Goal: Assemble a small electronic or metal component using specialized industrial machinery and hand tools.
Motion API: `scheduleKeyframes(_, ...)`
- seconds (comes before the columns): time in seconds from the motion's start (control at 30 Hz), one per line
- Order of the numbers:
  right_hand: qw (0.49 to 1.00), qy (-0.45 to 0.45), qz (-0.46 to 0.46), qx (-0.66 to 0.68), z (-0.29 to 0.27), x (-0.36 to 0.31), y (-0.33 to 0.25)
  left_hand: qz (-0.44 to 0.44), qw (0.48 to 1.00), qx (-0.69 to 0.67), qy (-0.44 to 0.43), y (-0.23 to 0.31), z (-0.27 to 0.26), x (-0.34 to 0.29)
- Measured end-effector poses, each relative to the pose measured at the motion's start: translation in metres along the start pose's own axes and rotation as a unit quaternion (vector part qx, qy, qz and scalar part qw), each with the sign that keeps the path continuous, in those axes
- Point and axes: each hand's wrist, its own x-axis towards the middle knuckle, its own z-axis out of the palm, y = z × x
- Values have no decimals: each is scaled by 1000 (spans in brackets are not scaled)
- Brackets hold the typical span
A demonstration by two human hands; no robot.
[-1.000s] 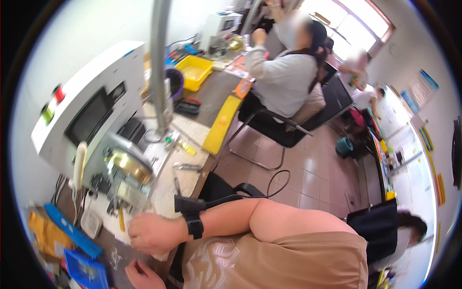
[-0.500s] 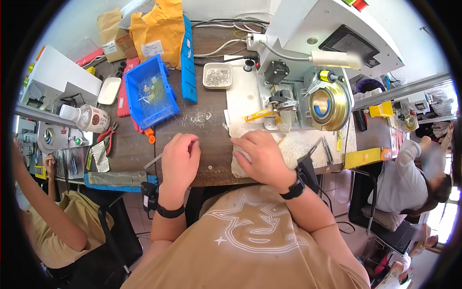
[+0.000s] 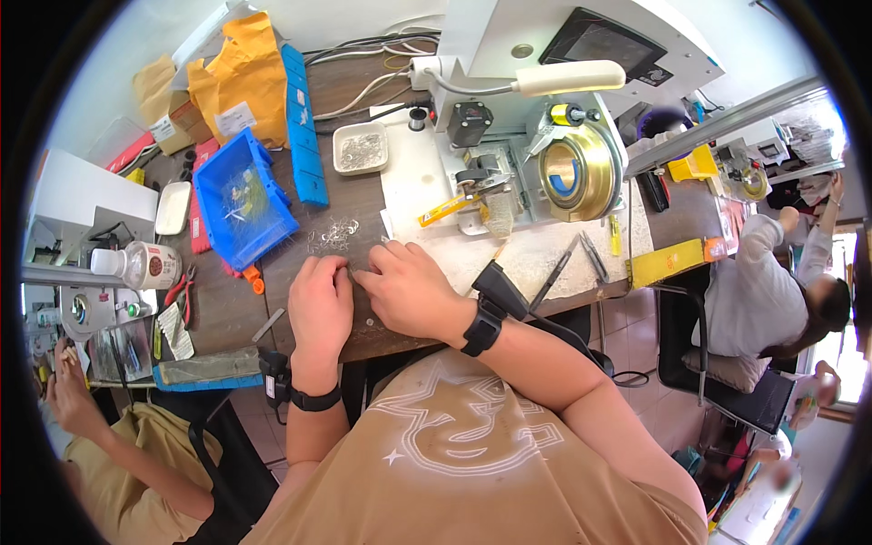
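Observation:
My left hand [image 3: 321, 309] rests over the front edge of the brown table, its thumb and fingertips pressed together. Right beside it, my right hand [image 3: 411, 292] curls inward, and its fingertips almost meet those of the left. Whatever lies between the two pinches is too small or too hidden to name. Just beyond the fingers is a loose scatter of small silvery metal pieces [image 3: 334, 235]. A white square dish [image 3: 360, 149] farther back contains more such small pieces.
A blue bin [image 3: 243, 195] with thin wire-like strands stands left. At right is a white bench machine with a brass-coloured spool [image 3: 581, 173]. Tweezers [image 3: 595, 258] and a black-handled tool [image 3: 501, 289] lie near my right wrist. Red pliers [image 3: 184, 292] lie left. Co-workers sit on both sides.
My right hand has moved left, off the white sheet, until its fingertips are close to my left hand's. The view has shifted, so the table's things sit farther left.

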Motion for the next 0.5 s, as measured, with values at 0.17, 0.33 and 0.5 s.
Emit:
scheduleKeyframes(0.17, 998, 52, 17, 36, 5, 5, 4, -16, 1000, -1, -6, -3, -5, -1)
scheduleKeyframes(0.33, 998, 42, 38, 28, 7, 10, 13, 56, 998, 5, -42, -2, 1, 12)
scheduleKeyframes(0.5, 995, 47, 44, 77, 26, 23, -7, 79, 996, 42, -11, -38, -8, -4)
